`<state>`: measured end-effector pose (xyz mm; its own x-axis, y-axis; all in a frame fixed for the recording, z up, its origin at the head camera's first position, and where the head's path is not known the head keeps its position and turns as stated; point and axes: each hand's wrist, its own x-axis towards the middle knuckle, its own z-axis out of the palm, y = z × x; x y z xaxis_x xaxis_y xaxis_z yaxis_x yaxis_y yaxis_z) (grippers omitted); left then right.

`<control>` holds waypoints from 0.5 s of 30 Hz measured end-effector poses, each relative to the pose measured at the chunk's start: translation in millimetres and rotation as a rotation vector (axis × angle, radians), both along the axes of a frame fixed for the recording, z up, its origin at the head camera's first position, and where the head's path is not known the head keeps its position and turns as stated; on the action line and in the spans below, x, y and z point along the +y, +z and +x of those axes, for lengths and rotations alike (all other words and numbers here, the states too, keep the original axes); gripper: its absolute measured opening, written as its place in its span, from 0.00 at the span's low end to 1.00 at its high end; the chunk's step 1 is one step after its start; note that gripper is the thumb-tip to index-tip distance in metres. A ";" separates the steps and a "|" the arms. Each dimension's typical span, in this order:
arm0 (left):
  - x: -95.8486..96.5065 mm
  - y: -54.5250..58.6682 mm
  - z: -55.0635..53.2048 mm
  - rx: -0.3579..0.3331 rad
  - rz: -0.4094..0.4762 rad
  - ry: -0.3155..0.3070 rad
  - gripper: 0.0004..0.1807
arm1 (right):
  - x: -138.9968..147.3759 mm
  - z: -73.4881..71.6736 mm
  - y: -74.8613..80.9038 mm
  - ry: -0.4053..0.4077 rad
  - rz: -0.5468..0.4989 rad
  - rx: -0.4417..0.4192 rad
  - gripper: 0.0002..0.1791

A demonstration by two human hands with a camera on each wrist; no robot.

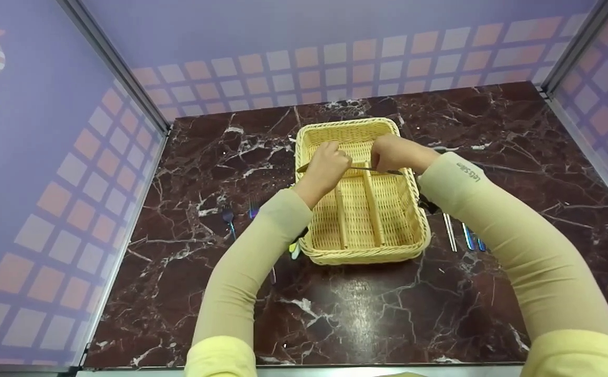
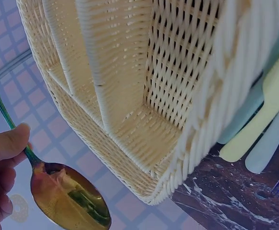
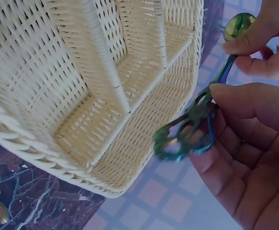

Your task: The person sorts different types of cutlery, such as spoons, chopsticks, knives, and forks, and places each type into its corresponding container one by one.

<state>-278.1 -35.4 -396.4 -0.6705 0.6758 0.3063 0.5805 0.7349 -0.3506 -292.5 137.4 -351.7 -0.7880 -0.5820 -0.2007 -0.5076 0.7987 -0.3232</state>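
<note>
A shiny metal spoon (image 2: 70, 196) with a rainbow sheen and an ornate openwork handle (image 3: 182, 136) is held crosswise over the far half of a wicker basket (image 1: 361, 256). My left hand (image 1: 329, 165) pinches its neck between thumb and fingers, close to the bowl. The right hand (image 1: 398, 153) grips the handle end, thumb on top and fingers curled beneath. Slim dividers (image 1: 341, 217) split the basket's near part into three lengthwise compartments, with one wide compartment across the far end. No cutlery shows in the visible parts of the basket.
Forks (image 1: 229, 215) lie on the dark marbled table left of the basket. Beside its left wall are yellow (image 2: 263, 115) and pale plastic-looking utensils. Chopsticks (image 1: 449, 232) and blue-tinted handles (image 1: 467, 238) lie to the right. Patterned panels (image 1: 335, 68) enclose the table's back and sides.
</note>
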 end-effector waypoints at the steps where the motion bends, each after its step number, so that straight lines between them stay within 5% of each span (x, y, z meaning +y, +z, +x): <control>1: -2.0 -0.2 -0.6 -0.017 0.004 0.004 0.10 | 1.4 -0.3 -0.7 -0.004 -0.002 -0.007 0.13; 10: -10.6 1.9 -2.6 -0.301 0.173 0.078 0.08 | 8.4 -6.8 -3.7 -0.015 -0.096 0.079 0.12; 15: -15.5 5.3 -1.4 -0.597 0.425 0.250 0.07 | 10.1 -12.0 2.9 -0.130 -0.312 0.141 0.12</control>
<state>-279.5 -50.9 -391.1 -0.9208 0.3876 0.0441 0.3813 0.8705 0.3111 -304.5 147.5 -348.8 -0.8669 -0.4910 0.0861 -0.4649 0.7338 -0.4954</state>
